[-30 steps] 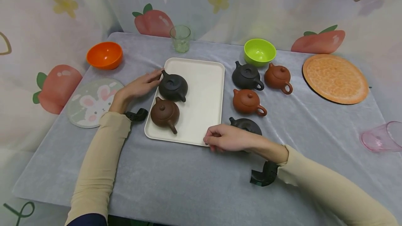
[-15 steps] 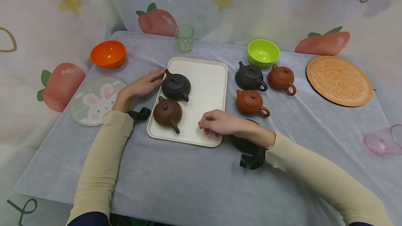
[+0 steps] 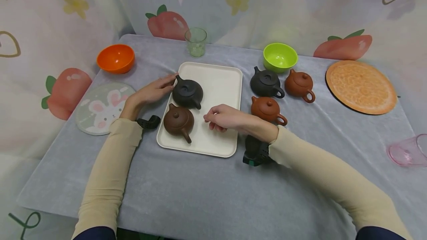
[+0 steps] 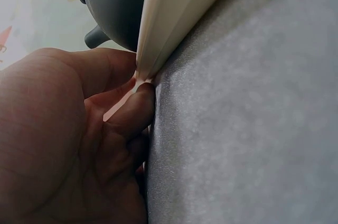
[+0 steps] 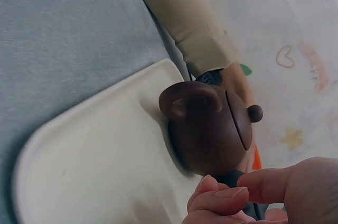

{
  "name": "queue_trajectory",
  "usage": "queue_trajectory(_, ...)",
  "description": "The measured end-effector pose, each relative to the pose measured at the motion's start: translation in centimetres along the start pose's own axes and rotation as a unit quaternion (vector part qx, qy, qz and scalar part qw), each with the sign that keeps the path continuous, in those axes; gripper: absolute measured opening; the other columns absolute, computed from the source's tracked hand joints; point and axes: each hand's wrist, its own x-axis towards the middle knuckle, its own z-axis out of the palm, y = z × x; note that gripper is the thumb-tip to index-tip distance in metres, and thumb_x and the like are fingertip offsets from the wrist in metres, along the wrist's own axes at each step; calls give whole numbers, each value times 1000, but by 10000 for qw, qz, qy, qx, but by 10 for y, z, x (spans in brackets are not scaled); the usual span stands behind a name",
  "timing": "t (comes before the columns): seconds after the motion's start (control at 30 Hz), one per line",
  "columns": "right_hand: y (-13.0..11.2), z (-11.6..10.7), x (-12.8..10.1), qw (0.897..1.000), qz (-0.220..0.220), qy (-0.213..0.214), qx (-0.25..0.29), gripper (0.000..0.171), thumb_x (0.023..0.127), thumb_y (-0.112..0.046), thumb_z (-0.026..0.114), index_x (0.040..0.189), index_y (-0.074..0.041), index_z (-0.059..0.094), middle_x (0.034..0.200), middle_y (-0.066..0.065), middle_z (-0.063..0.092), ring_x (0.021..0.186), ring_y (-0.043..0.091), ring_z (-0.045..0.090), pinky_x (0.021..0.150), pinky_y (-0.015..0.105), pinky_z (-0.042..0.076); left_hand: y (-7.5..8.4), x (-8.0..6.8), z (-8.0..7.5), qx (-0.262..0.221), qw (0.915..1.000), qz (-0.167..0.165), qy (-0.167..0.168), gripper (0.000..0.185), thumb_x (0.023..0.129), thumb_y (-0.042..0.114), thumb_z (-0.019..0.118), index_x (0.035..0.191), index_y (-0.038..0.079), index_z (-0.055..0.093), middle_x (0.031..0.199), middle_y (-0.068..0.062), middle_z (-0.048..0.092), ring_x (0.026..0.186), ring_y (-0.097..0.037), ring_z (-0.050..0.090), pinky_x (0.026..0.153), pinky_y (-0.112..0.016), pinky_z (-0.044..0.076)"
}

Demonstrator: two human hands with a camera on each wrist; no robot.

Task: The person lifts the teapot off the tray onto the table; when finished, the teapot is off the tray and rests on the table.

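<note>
My left hand (image 3: 155, 89) grips the left edge of a cream tray (image 3: 217, 75), its thumb on the rim and a finger at the underside in the left wrist view. Beside that thumb a black teapot (image 3: 187, 92) stands on the tray. In front of it, also on the tray, is a dark brown teapot (image 3: 178, 119), its handle pointing toward the front. My right hand (image 3: 224, 117) hovers over the tray's right half, fingers loosely curled and holding nothing. The dark brown teapot (image 5: 208, 134) appears just beyond its fingertips in the right wrist view.
Right of the tray stand a black teapot (image 3: 265, 83), two reddish-brown teapots (image 3: 298, 83) and another black one mostly hidden under my right wrist. Bowls, orange (image 3: 115, 59) and green (image 3: 280, 57), a green glass (image 3: 196, 42), a pink glass (image 3: 405, 151) and round mats (image 3: 361, 87) lie around.
My right hand has moved from the tray's front right corner up and left, over the tray. The left hand stays at the tray's edge.
</note>
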Motion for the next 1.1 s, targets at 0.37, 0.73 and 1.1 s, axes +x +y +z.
queue_trajectory(0.37, -12, 2, 16, 9973, 275, 501, 471, 31, 102, -28, 51, 113, 1, 52, 80, 8, 61, 55, 12, 44, 54, 22, 35, -1, 0, 1, -17, 10000, 32, 14, 56, 105, 24, 42, 156, 19, 22, 163, -8, 18, 152, -28, 7, 122, -47, 0)
queue_trajectory(0.73, -20, 4, 27, 9959, 144, 710, 550, 28, 104, -29, 46, 116, -4, 48, 85, 8, 61, 55, 12, 44, 52, 21, 35, -1, 0, 0, -8, 9999, 130, 22, 55, 104, 23, 41, 156, 17, 23, 163, -10, 17, 152, -27, 8, 123, -45, -1)
queue_trajectory(1.1, -27, 1, 40, 9961, 404, 277, 730, 35, 105, -33, 42, 106, -3, 60, 76, 3, 58, 56, 11, 42, 51, 22, 32, -2, 1, 1, 3, 10000, -5, 22, 55, 104, 24, 41, 156, 19, 23, 163, -8, 16, 152, -25, 8, 123, -43, -2)
